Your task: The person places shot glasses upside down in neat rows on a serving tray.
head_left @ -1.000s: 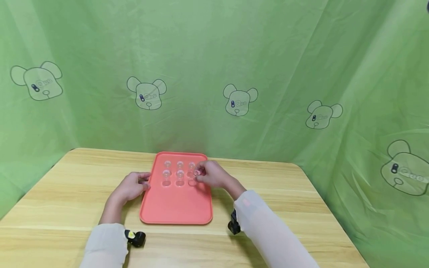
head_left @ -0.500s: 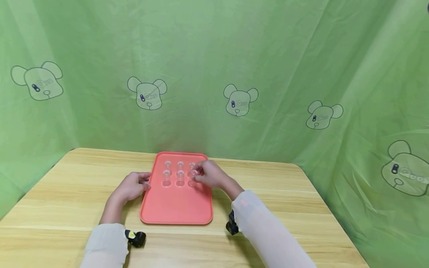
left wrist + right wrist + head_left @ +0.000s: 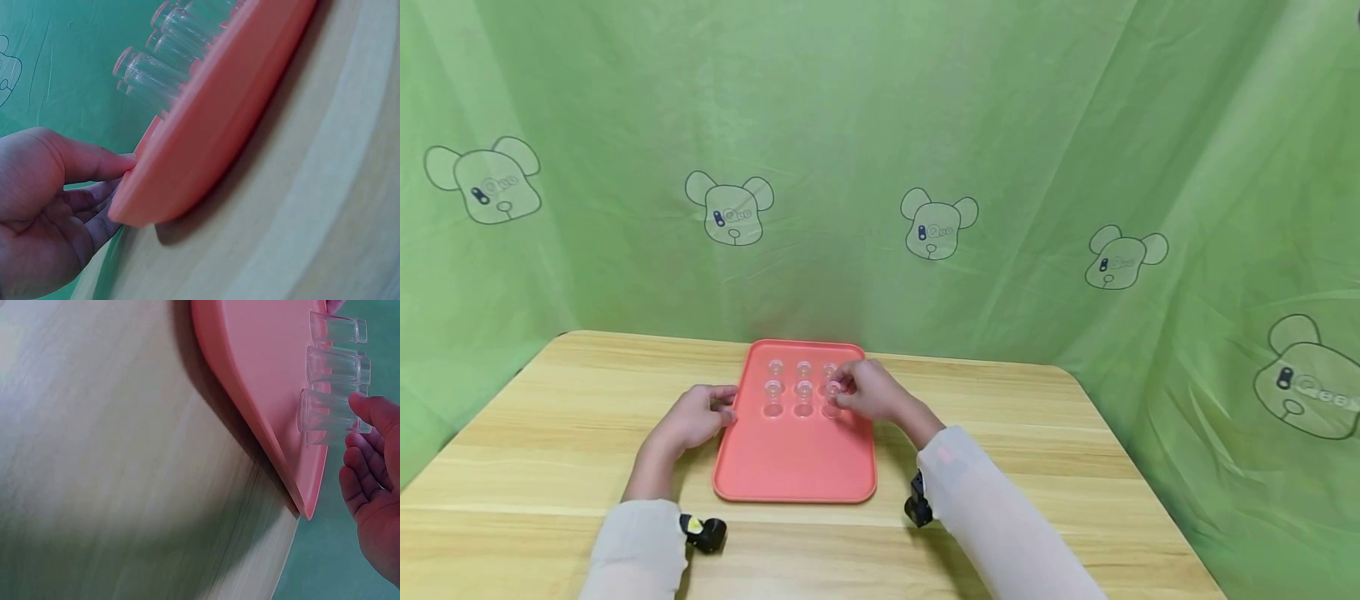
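Observation:
A pink tray [image 3: 793,467] lies on the wooden table, with clear cups [image 3: 803,400] standing on it in rows, their wider ends seemingly down. My left hand [image 3: 700,415] grips the tray's left edge; in the left wrist view its thumb [image 3: 115,164] presses the rim while the other fingers sit behind and under it. On the far side, my right hand [image 3: 876,392] pinches the upper end of the right-hand cup [image 3: 328,411] in the front row. That cup appears to stand on the tray. Part of the right column hides behind the right hand.
The wooden table [image 3: 1015,467] spreads around the tray on both sides and in front. A green curtain [image 3: 835,125] with bear-head drawings hangs behind it. Black wrist cameras sit at the left sleeve [image 3: 636,546] and the right sleeve [image 3: 1000,517].
My right hand has shifted slightly left with the cup, which was tilted a second ago and now stands upright in line with the front row. The left hand and tray keep their places.

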{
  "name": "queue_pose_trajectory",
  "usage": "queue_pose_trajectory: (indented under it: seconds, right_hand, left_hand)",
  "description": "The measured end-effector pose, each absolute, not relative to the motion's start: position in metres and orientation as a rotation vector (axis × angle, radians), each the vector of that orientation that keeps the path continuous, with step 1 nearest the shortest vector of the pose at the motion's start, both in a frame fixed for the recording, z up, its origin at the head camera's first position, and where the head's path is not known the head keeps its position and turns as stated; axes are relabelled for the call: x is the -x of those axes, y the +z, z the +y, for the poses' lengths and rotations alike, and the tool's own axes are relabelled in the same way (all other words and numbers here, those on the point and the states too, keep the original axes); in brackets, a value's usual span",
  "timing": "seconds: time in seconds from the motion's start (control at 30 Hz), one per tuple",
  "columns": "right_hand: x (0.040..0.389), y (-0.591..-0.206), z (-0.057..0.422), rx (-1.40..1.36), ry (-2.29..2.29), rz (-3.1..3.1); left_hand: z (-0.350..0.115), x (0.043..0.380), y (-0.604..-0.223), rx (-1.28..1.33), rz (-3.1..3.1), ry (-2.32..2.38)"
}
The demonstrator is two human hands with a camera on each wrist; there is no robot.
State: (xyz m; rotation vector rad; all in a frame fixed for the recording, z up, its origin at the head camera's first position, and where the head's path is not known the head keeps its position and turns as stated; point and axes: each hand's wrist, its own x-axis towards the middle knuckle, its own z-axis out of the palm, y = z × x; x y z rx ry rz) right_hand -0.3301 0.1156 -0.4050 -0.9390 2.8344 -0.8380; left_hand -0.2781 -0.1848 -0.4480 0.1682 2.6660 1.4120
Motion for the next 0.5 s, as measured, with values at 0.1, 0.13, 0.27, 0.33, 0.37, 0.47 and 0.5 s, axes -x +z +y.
queue_pose_trajectory:
  seconds: [0.1,0.13,0.27,0.33,0.37,0.47,0.5]
  right_hand:
    - [0.3294,-0.4048,0.1157,0.936,-0.840,2.834]
    - [0.3289,-0.4045,0.1156,0.937,-0.843,2.832]
    - [0.3280,-0.4042,0.1157,0.938,-0.853,2.828]
    - [0.3278,-0.4044,0.1156,0.936,-0.856,2.826]
    - [0.3279,-0.4047,0.1156,0.933,-0.856,2.827]
    - [0.3280,-0.4051,0.1155,0.922,-0.856,2.831]
    - [0.3280,-0.4052,0.1154,0.919,-0.855,2.832]
  left_hand:
    - [-0.1851,0.2783,-0.4482,-0.167,2.664,1.411]
    - [-0.1851,0.2784,-0.4485,-0.167,2.664,1.411]
    - [-0.1853,0.2788,-0.4493,-0.170,2.670,1.409]
    - [-0.1853,0.2789,-0.4499,-0.170,2.672,1.409]
    - [-0.1853,0.2790,-0.4499,-0.172,2.672,1.410]
    - [-0.1854,0.2792,-0.4506,-0.172,2.673,1.411]
    - [-0.1856,0.2794,-0.4505,-0.174,2.673,1.411]
